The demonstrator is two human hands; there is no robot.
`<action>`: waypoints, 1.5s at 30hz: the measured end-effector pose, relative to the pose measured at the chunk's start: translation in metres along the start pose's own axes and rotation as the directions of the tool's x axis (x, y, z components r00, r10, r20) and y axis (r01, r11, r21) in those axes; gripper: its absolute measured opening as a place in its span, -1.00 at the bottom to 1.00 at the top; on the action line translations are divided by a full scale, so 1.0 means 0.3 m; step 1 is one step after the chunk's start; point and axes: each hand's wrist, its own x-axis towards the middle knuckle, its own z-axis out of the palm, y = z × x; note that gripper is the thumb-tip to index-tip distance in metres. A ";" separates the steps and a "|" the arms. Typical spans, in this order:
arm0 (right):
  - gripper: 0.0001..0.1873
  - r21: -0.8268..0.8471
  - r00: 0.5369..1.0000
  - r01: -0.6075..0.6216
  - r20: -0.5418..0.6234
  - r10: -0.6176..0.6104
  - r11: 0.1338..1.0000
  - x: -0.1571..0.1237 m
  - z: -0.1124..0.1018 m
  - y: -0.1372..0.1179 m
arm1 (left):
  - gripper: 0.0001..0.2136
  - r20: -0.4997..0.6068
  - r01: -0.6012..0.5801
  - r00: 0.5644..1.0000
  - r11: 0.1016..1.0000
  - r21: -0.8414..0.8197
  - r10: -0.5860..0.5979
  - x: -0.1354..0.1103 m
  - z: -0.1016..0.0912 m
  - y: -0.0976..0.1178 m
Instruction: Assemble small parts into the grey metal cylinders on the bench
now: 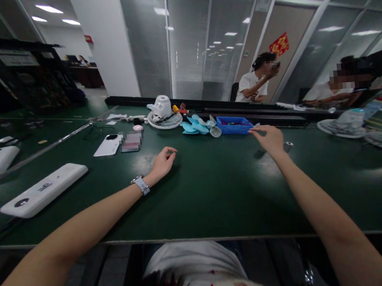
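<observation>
My left hand [163,163] is over the green tabletop, with loosely curled fingers, a gap between thumb and forefinger, and nothing seen between them. A watch with a pale strap [142,184] is on that wrist. Farther right, my right hand [272,142] has its thumb and forefinger pinched together at the right end of a blue tray [234,130]. Whether the fingertips grip the tray's rim or some small piece cannot be made out. Small dark and coloured parts lie in the tray. Beside it are light-blue fan blades [196,125] and a white fan part with a round grille [165,114].
On the left of the green table [208,194] lie a long white device [45,189], a white phone [108,145] and a blurred-out flat item [132,141]. White fan grilles [344,124] stand at the right. A co-worker in white [254,83] sits beyond the table.
</observation>
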 end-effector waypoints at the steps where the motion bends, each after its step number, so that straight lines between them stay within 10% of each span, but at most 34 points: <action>1: -0.71 -0.070 0.996 -0.094 -0.007 0.094 0.993 0.000 -0.014 0.064 | -0.80 -0.004 0.004 1.000 1.000 0.003 -0.004 0.002 0.001 -0.004; 4: -0.66 -0.203 0.951 -0.299 0.024 0.310 0.932 -0.039 -0.019 0.184 | -0.78 0.001 0.009 1.000 1.000 -0.007 -0.009 0.006 0.001 -0.014; 16: -0.61 -0.223 0.892 -0.445 -0.033 0.450 0.867 -0.064 0.026 0.224 | -0.76 0.040 0.008 0.999 1.000 0.016 -0.009 0.004 0.000 -0.012; 45: -0.41 -0.257 0.892 -0.419 0.064 0.448 0.871 -0.158 0.057 0.221 | -0.80 0.052 -0.006 0.999 0.999 0.042 0.003 -0.002 0.004 -0.009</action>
